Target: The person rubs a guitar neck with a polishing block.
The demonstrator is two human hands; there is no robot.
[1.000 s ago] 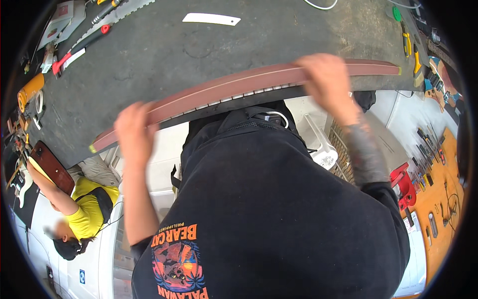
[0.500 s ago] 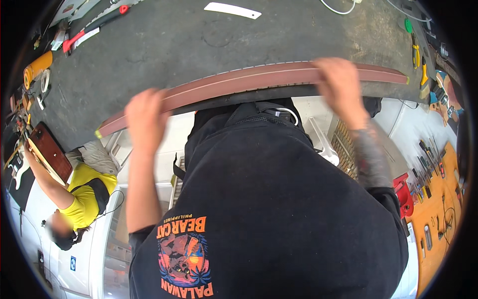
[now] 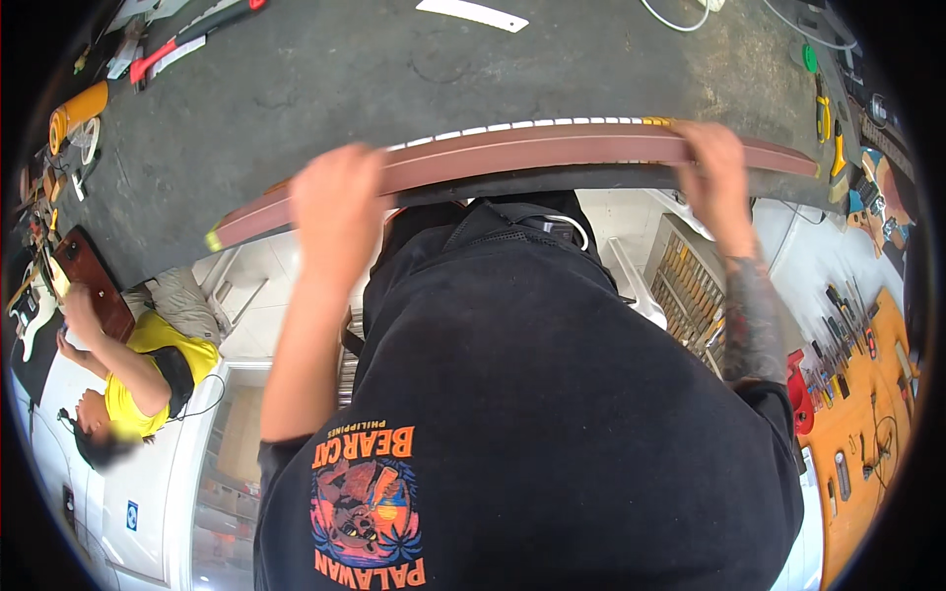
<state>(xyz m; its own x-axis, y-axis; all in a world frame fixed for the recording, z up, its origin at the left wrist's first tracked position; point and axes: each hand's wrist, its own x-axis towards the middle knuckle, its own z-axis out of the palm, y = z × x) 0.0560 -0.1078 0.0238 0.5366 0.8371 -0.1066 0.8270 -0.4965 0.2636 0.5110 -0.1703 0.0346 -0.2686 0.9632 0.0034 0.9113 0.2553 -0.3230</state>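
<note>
A long reddish-brown bar (image 3: 532, 148) with pale yellow-green ends lies along the near edge of the dark worktop, looking curved through the lens. Behind its far edge shows a row of white blocks (image 3: 493, 129); whether they belong to the bar or to something under it I cannot tell. My left hand (image 3: 340, 192) is closed over the bar left of its middle, blurred by motion. Toward the bar's right end my right hand (image 3: 717, 163) grips it from above, fingers wrapped down its near side.
On the dark worktop (image 3: 572, 74) lie a white strip (image 3: 473, 14), a red-handled tool (image 3: 158, 64) and an orange roll (image 3: 84, 108). Yellow-handled pliers (image 3: 824, 110) lie at the right. A person in yellow (image 3: 148, 369) works at the left by a brown board (image 3: 94, 281). Tools stand along an orange bench (image 3: 857, 424).
Both hands and the bar have shifted right; the left hand has slid or moved farther along it. More white blocks show behind the bar. The other person's arms have moved.
</note>
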